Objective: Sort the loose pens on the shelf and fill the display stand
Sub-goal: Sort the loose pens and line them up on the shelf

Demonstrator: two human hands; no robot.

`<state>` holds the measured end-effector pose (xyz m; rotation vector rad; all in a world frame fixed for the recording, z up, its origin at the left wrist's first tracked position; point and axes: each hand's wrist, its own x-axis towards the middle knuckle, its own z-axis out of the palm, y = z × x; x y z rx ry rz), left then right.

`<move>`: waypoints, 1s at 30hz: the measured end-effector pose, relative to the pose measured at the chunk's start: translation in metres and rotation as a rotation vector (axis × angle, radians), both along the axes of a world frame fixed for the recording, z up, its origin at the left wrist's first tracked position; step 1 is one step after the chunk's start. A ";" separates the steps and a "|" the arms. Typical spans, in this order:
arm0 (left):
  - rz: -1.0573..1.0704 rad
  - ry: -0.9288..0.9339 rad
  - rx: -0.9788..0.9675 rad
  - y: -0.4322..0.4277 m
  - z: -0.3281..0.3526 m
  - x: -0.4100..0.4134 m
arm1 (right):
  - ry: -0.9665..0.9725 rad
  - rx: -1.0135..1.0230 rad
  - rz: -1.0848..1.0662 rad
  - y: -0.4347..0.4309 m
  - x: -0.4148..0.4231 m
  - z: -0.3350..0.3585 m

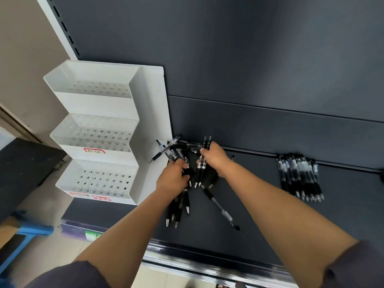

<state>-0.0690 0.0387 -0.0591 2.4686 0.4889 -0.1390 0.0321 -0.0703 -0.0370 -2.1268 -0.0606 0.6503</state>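
1. The shelf [259, 235] shows its front edge nearest, with bare dark room right of the arms.
2. One black pen [220, 206] lies aslant, alone.
3. The left grip [173, 177] curls round a bunch of black pens [180, 206], silver tips pointing near.
4. The right grip [215, 156] pinches two pens [199, 173] by the loose pile [176, 146].
5. A sorted row [300, 177] lies right, well apart.
6. The white three-tier display stand [95, 142] stands far left, just beside the pile.

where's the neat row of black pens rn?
Head view: the neat row of black pens lies on the dark grey shelf at far right, well right of the right hand and the loose pen pile.
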 end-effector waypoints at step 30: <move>0.083 0.088 0.263 0.007 0.008 0.018 | -0.187 -0.567 0.403 0.020 -0.008 -0.012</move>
